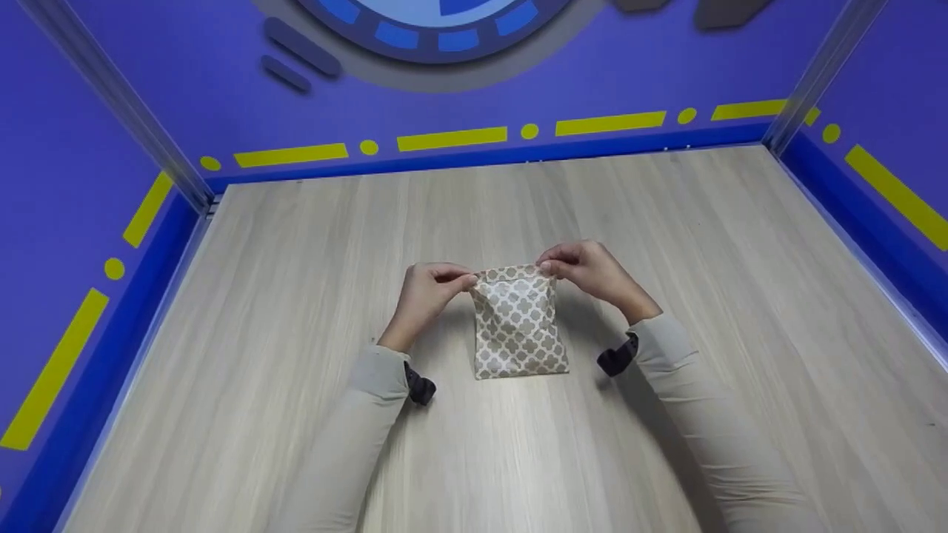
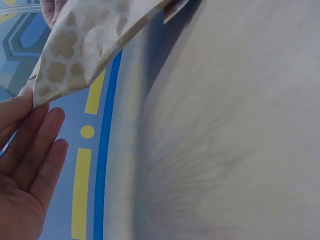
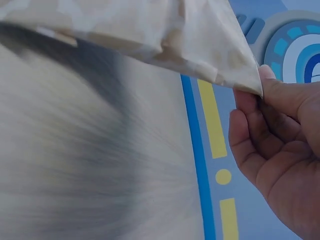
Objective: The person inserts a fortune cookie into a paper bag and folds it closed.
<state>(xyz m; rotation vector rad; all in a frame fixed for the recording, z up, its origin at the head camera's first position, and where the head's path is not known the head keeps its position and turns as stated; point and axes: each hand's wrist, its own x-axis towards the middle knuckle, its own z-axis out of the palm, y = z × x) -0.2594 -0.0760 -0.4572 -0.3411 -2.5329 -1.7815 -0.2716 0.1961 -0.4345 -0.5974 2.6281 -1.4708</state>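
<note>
A small paper-like bag (image 1: 516, 326), white with a tan quatrefoil pattern, is between my hands in the head view. Its far edge is folded over into a narrow band and raised off the table, while the near edge lies close to the wood. My left hand (image 1: 432, 295) pinches the far left corner between thumb and forefinger, its other fingers loosely extended in the left wrist view. At the far right corner, my right hand (image 1: 592, 274) pinches the bag the same way. The right wrist view shows the bag's underside edge (image 3: 200, 60) stretched toward that thumb. What the bag contains is hidden.
A light wood-grain table (image 1: 296, 244) spreads under both arms. Blue-purple walls (image 1: 185, 89) with yellow dashes and dots enclose its back and sides, with metal posts (image 1: 822, 74) at the corners. Black wrist cameras (image 1: 618, 357) sit on both beige sleeves.
</note>
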